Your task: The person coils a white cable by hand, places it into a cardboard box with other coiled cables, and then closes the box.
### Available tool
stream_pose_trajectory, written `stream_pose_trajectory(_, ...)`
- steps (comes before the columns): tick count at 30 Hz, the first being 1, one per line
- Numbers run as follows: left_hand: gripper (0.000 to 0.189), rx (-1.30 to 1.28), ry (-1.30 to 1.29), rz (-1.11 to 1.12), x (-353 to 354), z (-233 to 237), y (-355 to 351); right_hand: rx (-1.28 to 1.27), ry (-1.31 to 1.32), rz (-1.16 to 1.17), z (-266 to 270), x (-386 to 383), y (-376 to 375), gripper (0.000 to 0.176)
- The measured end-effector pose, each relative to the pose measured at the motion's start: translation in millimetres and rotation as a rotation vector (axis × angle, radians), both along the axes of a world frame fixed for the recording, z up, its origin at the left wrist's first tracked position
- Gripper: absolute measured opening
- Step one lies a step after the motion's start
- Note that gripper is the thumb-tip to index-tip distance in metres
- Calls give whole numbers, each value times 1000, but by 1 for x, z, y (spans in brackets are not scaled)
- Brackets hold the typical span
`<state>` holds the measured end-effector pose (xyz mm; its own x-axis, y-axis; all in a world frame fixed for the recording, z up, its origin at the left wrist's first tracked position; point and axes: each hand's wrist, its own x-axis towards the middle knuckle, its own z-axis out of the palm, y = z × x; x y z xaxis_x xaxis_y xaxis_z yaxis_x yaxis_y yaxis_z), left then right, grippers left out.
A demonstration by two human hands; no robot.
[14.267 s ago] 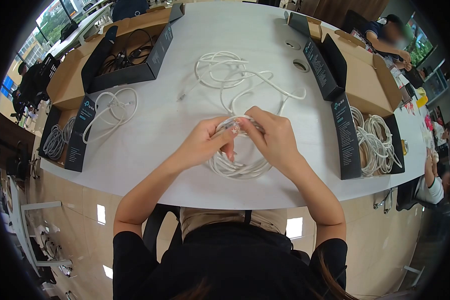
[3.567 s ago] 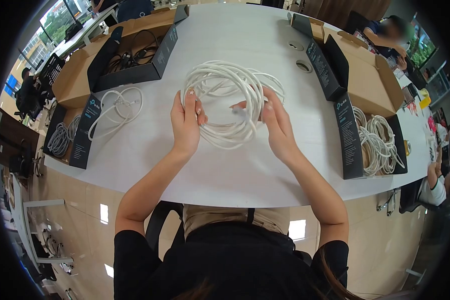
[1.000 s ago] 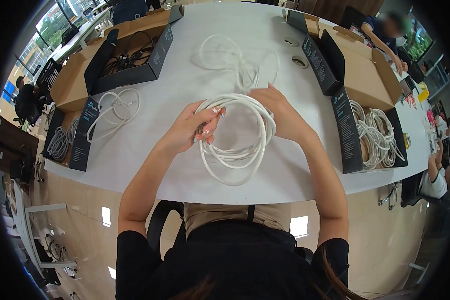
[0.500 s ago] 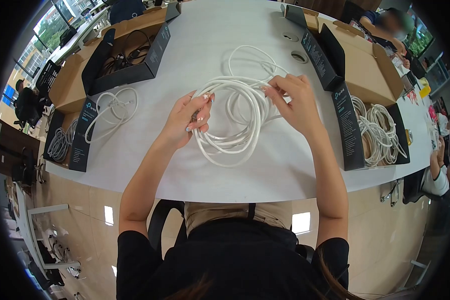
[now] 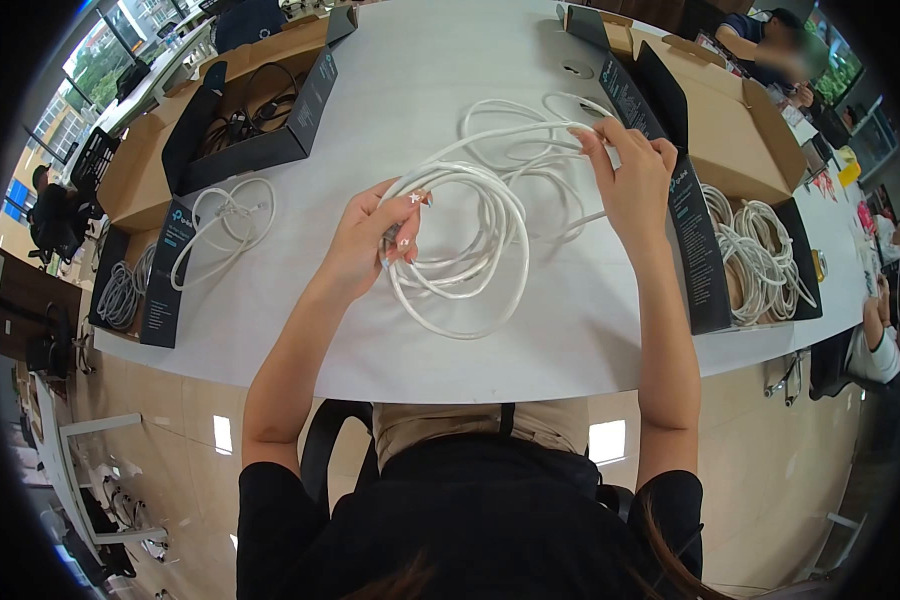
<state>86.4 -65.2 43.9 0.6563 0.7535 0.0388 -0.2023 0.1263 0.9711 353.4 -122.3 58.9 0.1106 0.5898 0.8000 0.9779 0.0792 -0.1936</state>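
Note:
A white cable point(image 5: 519, 250) hangs in several loops between my hands, above the white table. My left hand point(image 5: 372, 237) is closed round the left side of the coil. Up and to the right, my right hand point(image 5: 630, 180) pinches a strand of the same cable, pulled out from the loops. Looser lengths of it lie on the table behind the coil. Another thin white cable point(image 5: 217, 255) rests in loose loops on the table at the left.
Two open black boxes stand at the left, one with dark cables point(image 5: 253, 118), one with grey cable point(image 5: 122, 295). At the right, an open black box point(image 5: 697, 255) holds white cables point(image 5: 760, 250). Other people sit at the upper right, right edge and far left.
My right hand has moved right and slightly up, drawing a strand away from the coil. My left hand has stayed nearly in place, and the loops have spread apart.

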Motion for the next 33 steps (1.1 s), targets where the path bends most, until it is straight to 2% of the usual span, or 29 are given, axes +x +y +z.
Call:
stream_pose_trajectory(4, 23, -86, -100, 73, -1, 0, 0, -184, 7, 221, 0, -6, -2, 19)
stream_pose_trajectory(6, 23, -97, -198, 116, -5, -2, 6, -340, 80, 369, 0, -23, -8, 24)
stream_pose_trajectory(9, 23, -80, -210, 115, -5, -2, 5, -438, 307, 575, -5, -37, -10, 40)
stream_pose_trajectory(10, 22, -72, -211, 113, -4, -3, 4, -654, 451, 617, -1, -35, -12, 51)
stream_pose_trajectory(13, 22, -63, -221, 104, 2, -9, 2, -621, 755, 869, -19, -35, -3, 56)
stream_pose_trajectory(16, 22, -71, -248, 87, 2, -15, 2, -532, 715, 813, -25, -41, -4, 65)
stream_pose_trajectory(19, 22, -85, -261, 78, 3, -17, 3, -537, 952, 861, -8, -44, -11, 62)
stream_pose_trajectory(21, 22, -100, -214, 94, 8, -14, -3, -581, 593, 659, -10, -38, -10, 49)
stream_pose_trajectory(22, 26, -99, -197, 70, 9, -14, -5, -593, 415, 556, -12, -35, -8, 44)
stream_pose_trajectory(25, 38, -49, -158, -59, 8, -17, -5, -506, 648, 691, -18, -38, 0, 23)
stream_pose_trajectory(27, 44, 45, -163, -202, 4, -18, 0, -527, 662, 740, -14, -36, 0, 18)
stream_pose_trajectory(31, 87, -37, -160, -418, -2, -8, -3, -668, 730, 860, -10, -36, -5, 16)
stream_pose_trajectory(33, 110, -126, -113, -583, -9, -14, 7, -785, 583, 874, -3, -38, -10, 20)
